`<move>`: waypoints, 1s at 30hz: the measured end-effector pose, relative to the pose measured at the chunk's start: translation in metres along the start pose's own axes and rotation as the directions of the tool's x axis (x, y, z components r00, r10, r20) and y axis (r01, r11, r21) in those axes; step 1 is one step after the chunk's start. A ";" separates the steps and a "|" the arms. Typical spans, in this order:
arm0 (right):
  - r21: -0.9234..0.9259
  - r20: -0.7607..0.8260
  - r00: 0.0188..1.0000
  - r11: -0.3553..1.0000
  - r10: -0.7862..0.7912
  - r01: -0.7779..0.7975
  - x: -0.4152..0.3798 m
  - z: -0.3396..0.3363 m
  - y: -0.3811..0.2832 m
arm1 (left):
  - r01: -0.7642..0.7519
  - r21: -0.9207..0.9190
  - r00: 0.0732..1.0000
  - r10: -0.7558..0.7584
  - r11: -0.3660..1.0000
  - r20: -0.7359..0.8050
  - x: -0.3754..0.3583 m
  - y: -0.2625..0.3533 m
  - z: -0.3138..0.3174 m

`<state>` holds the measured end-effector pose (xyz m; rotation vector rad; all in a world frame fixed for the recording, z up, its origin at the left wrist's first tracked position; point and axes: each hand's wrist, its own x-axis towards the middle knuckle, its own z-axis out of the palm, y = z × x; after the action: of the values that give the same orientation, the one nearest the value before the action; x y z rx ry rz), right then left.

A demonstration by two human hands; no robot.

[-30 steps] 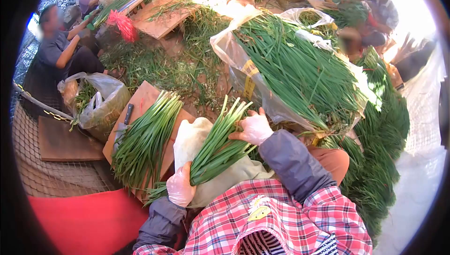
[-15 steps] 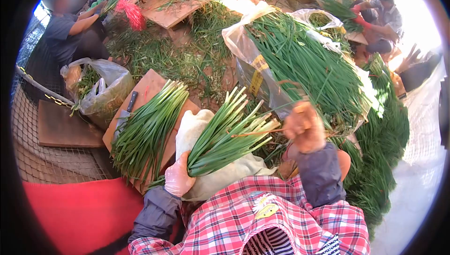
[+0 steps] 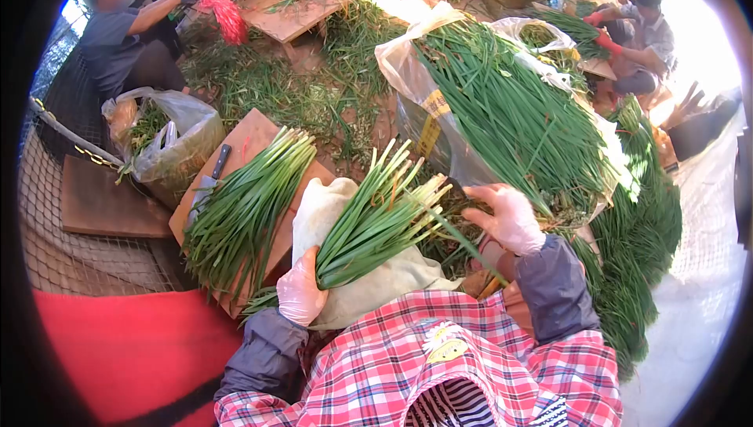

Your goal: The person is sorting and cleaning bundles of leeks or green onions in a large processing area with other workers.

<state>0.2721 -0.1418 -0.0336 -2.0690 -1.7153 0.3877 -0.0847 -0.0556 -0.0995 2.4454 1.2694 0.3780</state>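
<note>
My gloved left hand [image 3: 301,290] is wrapped round the leafy end of a bunch of green stalks [image 3: 369,227], whose pale ends fan up and to the right over a light cloth [image 3: 318,211] on my lap. Just right of those pale ends is my gloved right hand [image 3: 506,219], its fingers apart. A loose green leaf [image 3: 469,248] slants down below that hand. On a wooden board [image 3: 255,133] to the left lies a second bunch of stalks [image 3: 247,211], beside a knife [image 3: 222,162] with a dark handle.
A large plastic bag [image 3: 423,125] full of long green leaves [image 3: 518,113] stands ahead on the right. More leaves [image 3: 635,247] are heaped at the right. A plastic bag [image 3: 184,152] sits at the left. Co-workers [image 3: 118,43] [image 3: 643,35] sit at the upper left and upper right.
My right hand has opened and turned, and a loose leaf now slants below it. My left hand keeps its hold on the bunch. The co-worker at the upper left has shifted an arm.
</note>
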 end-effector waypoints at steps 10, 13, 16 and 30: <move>0.128 0.377 0.922 0.991 -0.084 0.037 0.059 0.123 -0.045 | -0.055 0.174 0.996 0.066 0.983 -0.053 -0.012 0.001 0.008; 0.871 0.173 0.983 0.474 -0.058 -0.125 0.051 0.164 -0.048 | -0.001 0.131 0.999 -0.004 0.991 0.035 -0.008 0.003 -0.001; 0.883 0.372 0.914 0.240 0.161 -0.402 0.053 0.131 -0.053 | 0.087 0.070 0.982 -0.098 0.994 0.163 0.003 0.009 -0.013; 0.895 -0.068 0.929 -0.390 0.364 0.218 0.045 -0.051 0.024 | 0.266 -0.123 0.943 -0.232 0.956 0.238 0.005 -0.005 -0.017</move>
<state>0.3259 -0.1086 0.0019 -0.5982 -0.2515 0.9982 -0.0920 -0.0461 -0.0858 2.0984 1.3756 0.1241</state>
